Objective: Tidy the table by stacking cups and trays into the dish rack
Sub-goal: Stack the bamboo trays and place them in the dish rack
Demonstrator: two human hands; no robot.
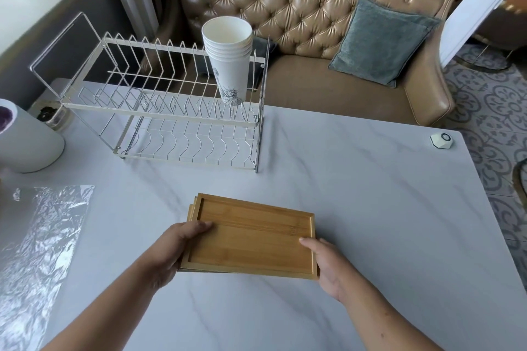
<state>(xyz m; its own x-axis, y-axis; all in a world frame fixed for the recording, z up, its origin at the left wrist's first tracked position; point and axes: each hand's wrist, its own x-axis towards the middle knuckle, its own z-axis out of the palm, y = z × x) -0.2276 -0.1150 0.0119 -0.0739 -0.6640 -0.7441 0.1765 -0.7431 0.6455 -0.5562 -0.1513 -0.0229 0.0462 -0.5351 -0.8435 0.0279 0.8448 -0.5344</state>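
A stack of wooden trays (252,232) lies on the marble table in front of me. My left hand (175,251) grips the stack's left edge, thumb on top. My right hand (330,263) grips its near right corner, thumb lying on the top tray. A white two-tier wire dish rack (159,111) stands at the back left of the table. A stack of white paper cups (229,57) with a printed figure stands upright at the right end of the rack's upper tier.
A white cylindrical container (27,139) stands at the left edge. Crinkled clear plastic wrap (40,239) lies at the near left. A small white hexagonal device (441,140) sits at the far right. A tan tufted sofa (328,37) with a grey cushion is behind the table.
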